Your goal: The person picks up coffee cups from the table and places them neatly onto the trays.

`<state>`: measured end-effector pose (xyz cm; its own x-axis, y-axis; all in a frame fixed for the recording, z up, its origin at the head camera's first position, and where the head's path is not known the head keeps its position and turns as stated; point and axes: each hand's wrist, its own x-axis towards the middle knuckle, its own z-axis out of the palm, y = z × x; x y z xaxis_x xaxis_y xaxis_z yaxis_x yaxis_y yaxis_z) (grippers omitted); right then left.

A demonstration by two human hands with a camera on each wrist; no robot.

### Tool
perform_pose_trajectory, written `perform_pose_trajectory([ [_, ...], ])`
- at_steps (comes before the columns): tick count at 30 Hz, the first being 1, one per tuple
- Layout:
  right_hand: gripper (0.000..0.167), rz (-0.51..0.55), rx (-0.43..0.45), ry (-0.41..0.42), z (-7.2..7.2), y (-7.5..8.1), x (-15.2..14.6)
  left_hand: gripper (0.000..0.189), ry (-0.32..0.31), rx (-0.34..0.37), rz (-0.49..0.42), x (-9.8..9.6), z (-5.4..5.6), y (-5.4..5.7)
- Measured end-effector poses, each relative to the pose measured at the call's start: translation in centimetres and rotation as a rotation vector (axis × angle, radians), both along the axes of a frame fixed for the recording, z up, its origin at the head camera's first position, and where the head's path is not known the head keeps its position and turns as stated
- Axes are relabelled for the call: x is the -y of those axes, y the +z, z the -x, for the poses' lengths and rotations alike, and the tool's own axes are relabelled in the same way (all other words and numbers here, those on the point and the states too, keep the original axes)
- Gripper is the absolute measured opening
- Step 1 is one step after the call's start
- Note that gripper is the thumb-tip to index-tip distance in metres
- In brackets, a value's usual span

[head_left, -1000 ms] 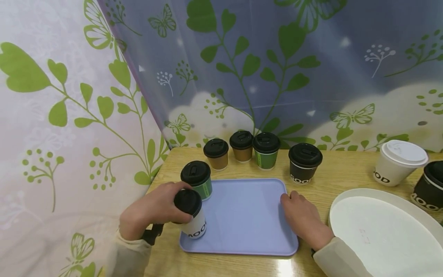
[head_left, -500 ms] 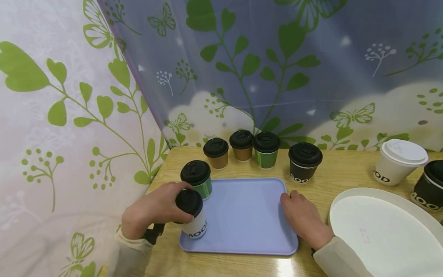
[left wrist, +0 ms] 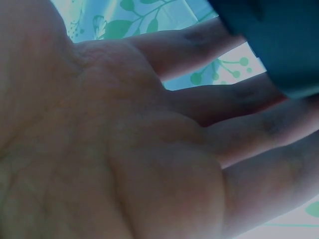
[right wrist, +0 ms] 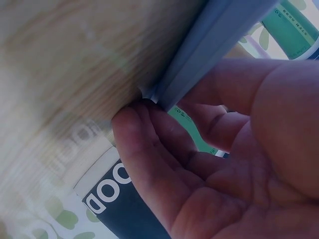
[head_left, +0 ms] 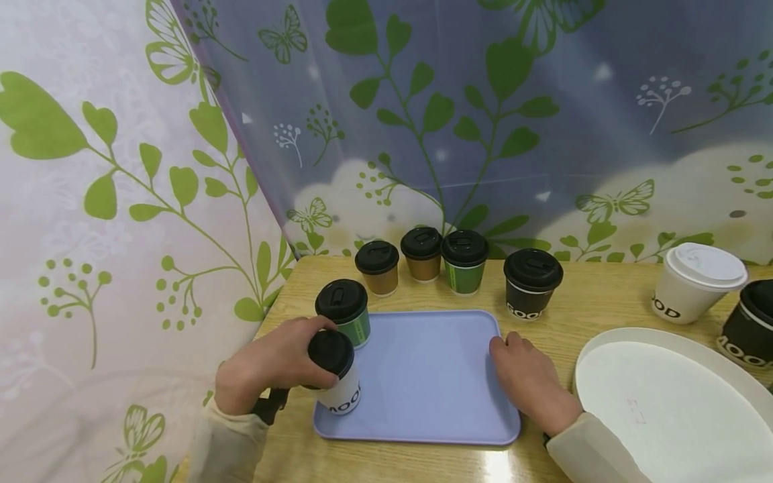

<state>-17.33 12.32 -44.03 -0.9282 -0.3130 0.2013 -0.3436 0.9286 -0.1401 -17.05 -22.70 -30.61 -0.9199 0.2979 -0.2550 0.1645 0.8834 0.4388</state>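
My left hand [head_left: 274,362] grips a white paper coffee cup [head_left: 343,394] by its black lid, thumb on the near side and fingers round the far side. That cup stands at the left front of a lilac tray [head_left: 431,376]. Just behind it is a green cup [head_left: 355,329] with a black lid, at the tray's left edge. My right hand [head_left: 531,382] holds the tray's right rim; in the right wrist view its curled fingers [right wrist: 134,144] lie under the tray edge [right wrist: 199,55]. In the left wrist view only a dark corner of the lid [left wrist: 294,45] shows.
Behind the tray stand two brown cups [head_left: 382,278] [head_left: 424,268], another green cup [head_left: 465,276] and a black cup [head_left: 528,295]. To the right lie a round white tray [head_left: 604,342], a white cup [head_left: 688,295] and a black cup [head_left: 745,335]. Patterned cloth hangs behind and at left.
My left hand and the white cup have shifted very slightly to the right. The right hand and the tray have stayed in place.
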Motion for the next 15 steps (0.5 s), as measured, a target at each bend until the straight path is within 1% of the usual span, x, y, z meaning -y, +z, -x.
perform_pose_trajectory([
  [4, 0.003, -0.001, 0.004, 0.001, 0.02, 0.01, -0.01, 0.067, 0.008, 0.007, 0.008, -0.08, 0.04, 0.02],
  [15, 0.006, 0.002, 0.034, 0.001, -0.05, 0.26, 0.0, 0.066, 0.025, 0.013, -0.012, -0.08, 0.1, -0.08],
])
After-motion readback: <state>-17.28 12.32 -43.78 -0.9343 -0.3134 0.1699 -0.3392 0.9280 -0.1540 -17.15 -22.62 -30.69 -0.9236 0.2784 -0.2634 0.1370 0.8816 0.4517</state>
